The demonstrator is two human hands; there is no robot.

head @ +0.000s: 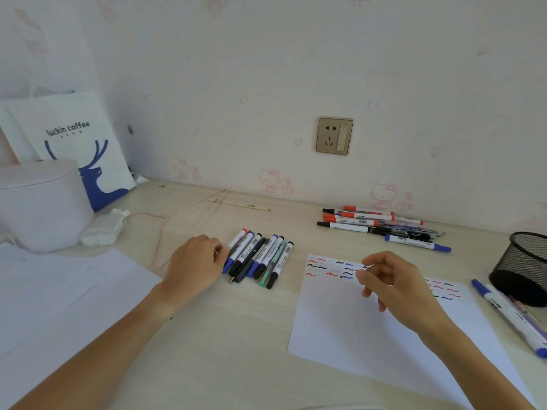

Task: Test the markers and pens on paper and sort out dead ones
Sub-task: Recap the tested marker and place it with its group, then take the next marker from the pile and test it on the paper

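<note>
A row of several markers and pens (259, 258) lies side by side at the middle of the desk. My left hand (194, 264) touches the leftmost marker in that row with its fingertips. A white test sheet (349, 324) with red, black and blue squiggles along its top lies to the right. My right hand (390, 284) hovers over the sheet with loosely curled fingers and holds nothing. A second pile of markers and pens (379, 226) sits near the wall at the back right. A blue-capped marker (509, 315) lies at the right edge.
A black mesh pen holder (524, 261) lies on its side at the far right. At the left stand a white round container (41, 202), a paper bag (77, 140), a crumpled tissue (103, 229) and loose sheets (59, 291). A pink cable (177, 214) runs across the desk.
</note>
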